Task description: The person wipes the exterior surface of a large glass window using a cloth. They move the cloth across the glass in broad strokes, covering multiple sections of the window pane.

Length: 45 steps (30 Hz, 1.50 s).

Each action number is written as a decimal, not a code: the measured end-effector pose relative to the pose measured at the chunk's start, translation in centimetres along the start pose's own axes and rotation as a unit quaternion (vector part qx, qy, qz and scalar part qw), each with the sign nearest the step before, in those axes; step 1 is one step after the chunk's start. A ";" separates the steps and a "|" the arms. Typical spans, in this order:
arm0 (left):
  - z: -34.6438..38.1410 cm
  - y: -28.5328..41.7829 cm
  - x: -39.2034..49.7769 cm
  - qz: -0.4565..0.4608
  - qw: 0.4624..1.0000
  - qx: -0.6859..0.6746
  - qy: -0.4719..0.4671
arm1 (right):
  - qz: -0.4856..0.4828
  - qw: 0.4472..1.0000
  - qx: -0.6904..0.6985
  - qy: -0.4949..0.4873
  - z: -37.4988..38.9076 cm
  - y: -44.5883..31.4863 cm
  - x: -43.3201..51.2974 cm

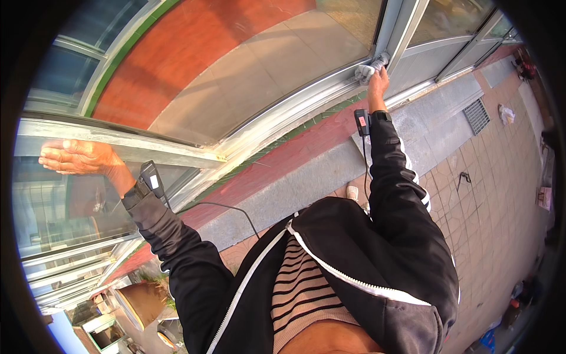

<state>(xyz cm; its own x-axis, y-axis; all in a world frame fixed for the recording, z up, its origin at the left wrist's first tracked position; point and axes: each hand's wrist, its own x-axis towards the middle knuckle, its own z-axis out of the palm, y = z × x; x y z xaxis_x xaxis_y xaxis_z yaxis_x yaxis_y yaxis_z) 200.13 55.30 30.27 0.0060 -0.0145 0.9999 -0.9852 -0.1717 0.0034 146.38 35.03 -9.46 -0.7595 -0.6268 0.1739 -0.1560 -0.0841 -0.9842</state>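
Note:
A bunched grey cloth [366, 73] is in my right hand [378, 86], pressed into the corner where the lower window track [309, 101] meets an upright metal frame [400, 33]. Part of the cloth bulges out on both sides of my fingers. My left hand [79, 157] lies flat along a worn white frame member [132, 138], with its fingers stretched out and holding nothing. Between the hands is a large glass pane [247, 66], through which a floor of orange-red and beige shows.
Below the window run a red painted band [283, 146] and a grey stone ledge [292, 181]. Brick-patterned paving [482, 186] has a metal drain grate [476, 116] and a crumpled plastic bag [506, 114]. A black cable [221, 204] hangs from a device [152, 177] on my left wrist.

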 end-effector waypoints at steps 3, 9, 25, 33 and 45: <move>0.0 -0.1 -0.1 -0.008 1.000 0.000 -0.004 | -0.030 0.982 -0.185 0.005 6.7 -2.2 -8.2; -0.1 0.1 -0.2 0.018 1.000 -0.001 0.000 | -0.063 0.967 -0.113 -0.220 6.4 -6.2 -28.2; 0.1 0.0 0.1 0.025 0.999 -0.031 0.026 | -0.344 0.646 -0.637 -0.243 -1.6 -3.2 2.0; -0.2 -0.1 -0.3 0.013 0.998 -0.048 0.022 | -0.372 0.628 -0.574 -0.371 0.0 -5.2 -1.8; 0.8 -0.3 0.6 0.039 0.990 -0.102 0.087 | -0.479 0.631 -0.346 -0.503 7.1 -7.2 -35.1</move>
<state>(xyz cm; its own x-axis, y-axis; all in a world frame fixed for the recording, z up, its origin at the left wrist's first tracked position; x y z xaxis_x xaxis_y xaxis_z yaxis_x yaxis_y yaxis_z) 200.57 54.57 30.83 -0.0838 0.1535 0.9846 -0.9957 0.0262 -0.0889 178.67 52.14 -8.70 0.6226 -0.7491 0.2263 -0.7420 -0.6570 -0.1334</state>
